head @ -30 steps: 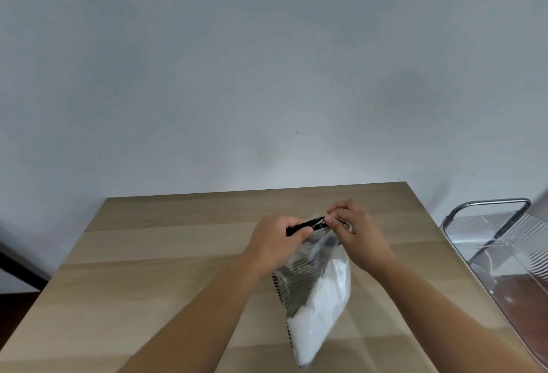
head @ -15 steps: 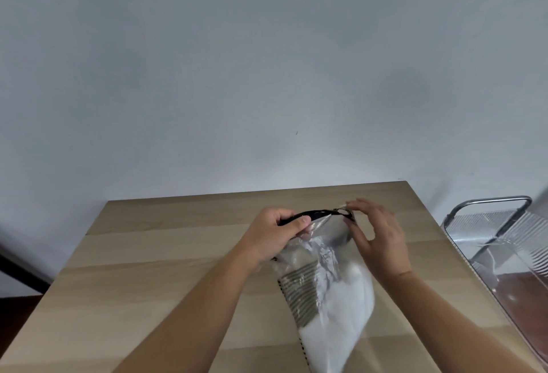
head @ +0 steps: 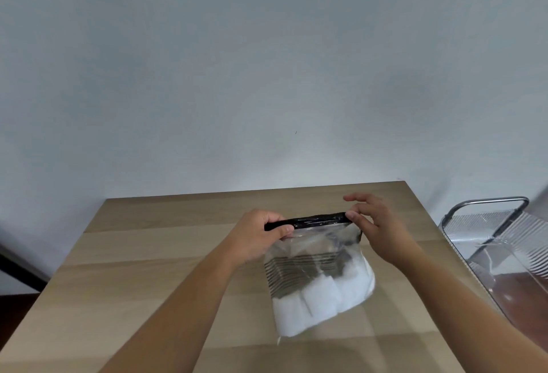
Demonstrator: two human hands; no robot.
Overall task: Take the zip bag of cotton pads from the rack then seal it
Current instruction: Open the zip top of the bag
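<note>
A clear zip bag [head: 318, 277] with a black zip strip along its top and dark stripes on its front hangs above the wooden table [head: 148, 268]. White cotton pads fill its lower half. My left hand [head: 261, 236] grips the left end of the zip strip. My right hand [head: 375, 227] pinches the strip's right end between thumb and forefinger, the other fingers spread. The strip is stretched flat and level between both hands.
A metal rack [head: 486, 203] with a clear ribbed tray stands off the table's right edge. A pale wall rises right behind the table's far edge. A dark bar crosses the floor at the far left.
My right hand has slid to the right along the zip strip, from beside my left hand to the far end. The bag has turned to face me and hangs wider.
</note>
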